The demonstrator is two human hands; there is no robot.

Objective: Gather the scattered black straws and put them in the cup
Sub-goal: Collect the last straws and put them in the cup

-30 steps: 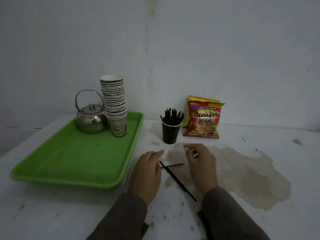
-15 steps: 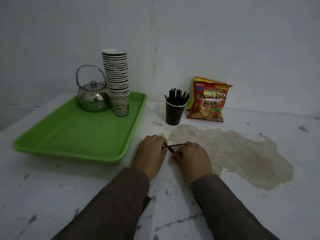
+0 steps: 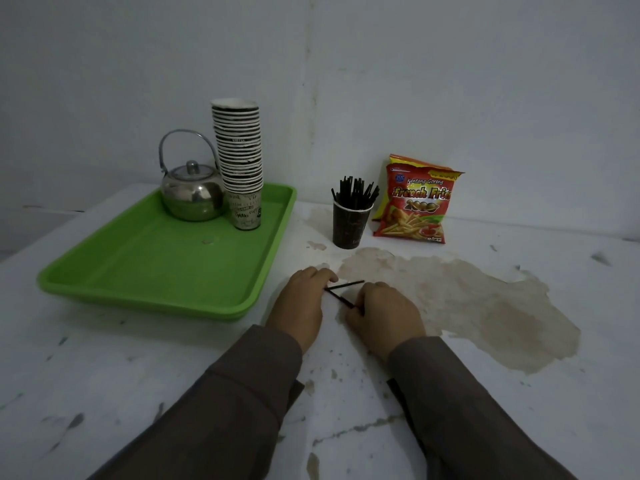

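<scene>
Two bare hands — left hand (image 3: 300,308), right hand (image 3: 385,315) — emerge from long, loose sleeves (image 3: 242,403) of plain dark brownish-grey cloth, cuffs at the wrists.

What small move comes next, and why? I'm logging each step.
Probably lift both straws together and carry them to the cup. The left hand and right hand each pinch a straw end on the table, and the cup behind already holds the rest.

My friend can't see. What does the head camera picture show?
Two hands, left hand and right hand, pinch two black straws on a stained white table. Behind stand a dark cup full of straws, a green tray and a snack bag.
</scene>
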